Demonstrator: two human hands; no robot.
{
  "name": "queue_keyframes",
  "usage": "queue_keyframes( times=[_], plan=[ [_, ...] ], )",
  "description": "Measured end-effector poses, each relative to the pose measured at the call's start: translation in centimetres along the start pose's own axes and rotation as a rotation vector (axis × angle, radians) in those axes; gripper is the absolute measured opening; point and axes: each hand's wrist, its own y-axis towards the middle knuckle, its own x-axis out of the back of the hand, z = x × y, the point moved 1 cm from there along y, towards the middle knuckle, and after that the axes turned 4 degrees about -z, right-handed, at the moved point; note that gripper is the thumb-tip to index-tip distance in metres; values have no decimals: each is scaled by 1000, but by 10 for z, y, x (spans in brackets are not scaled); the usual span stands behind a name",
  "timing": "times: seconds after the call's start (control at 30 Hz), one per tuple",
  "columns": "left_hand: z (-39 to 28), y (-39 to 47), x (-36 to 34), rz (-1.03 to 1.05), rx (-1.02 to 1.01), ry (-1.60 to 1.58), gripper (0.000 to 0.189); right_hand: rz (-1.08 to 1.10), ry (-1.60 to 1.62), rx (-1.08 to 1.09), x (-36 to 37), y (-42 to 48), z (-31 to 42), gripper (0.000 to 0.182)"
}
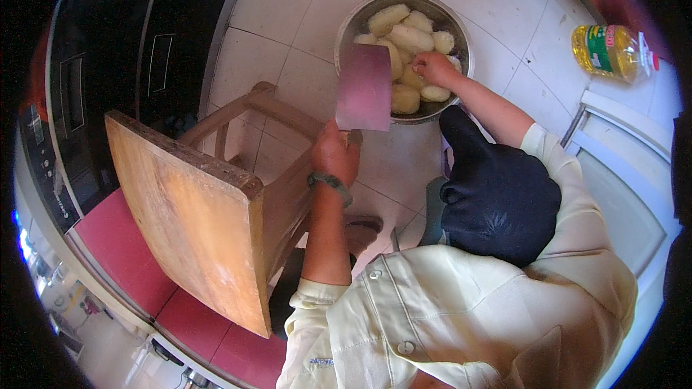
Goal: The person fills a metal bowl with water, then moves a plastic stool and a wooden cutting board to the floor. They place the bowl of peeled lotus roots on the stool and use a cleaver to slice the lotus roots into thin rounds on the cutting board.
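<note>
My left hand [336, 154], with a dark bangle on the wrist, grips the handle of a cleaver [365, 92]. Its broad blade points away from me and overlaps the near left rim of a round metal basin [469, 54]. Several peeled potatoes [411, 38] lie heaped in the basin. My right hand [437, 69] reaches in over the basin's right side, its fingers bent against the potatoes. Whether those fingers hold one is unclear. Left of the cleaver is a wooden stool [259, 105] with a thick wooden board-like top [200, 221].
The basin rests on a tiled floor [286, 5]. A plastic bottle of yellow oil [608, 51] with a red cap is at the right. Black glossy cabinet fronts [108, 48] and red panels [116, 232] border the left. A white framed panel [621, 183] is beside my right arm.
</note>
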Motion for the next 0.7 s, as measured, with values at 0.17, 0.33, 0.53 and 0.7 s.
queue_keyframes(
  times=[0.17,0.33,0.53,0.7],
  plan=[
    [-6,13,-6,138,86,45,35,273,1394,-198,23,-6,37,30],
    [-27,20,-4,180,70,-6,34,307,812,432,31,-52,123,36],
    [-32,26,-7,105,-77,51,29,72,18,657,28,-57,132,51],
    [-42,18,2,199,10,-17,35,-109,-181,395,28,-21,94,57]
  ],
)
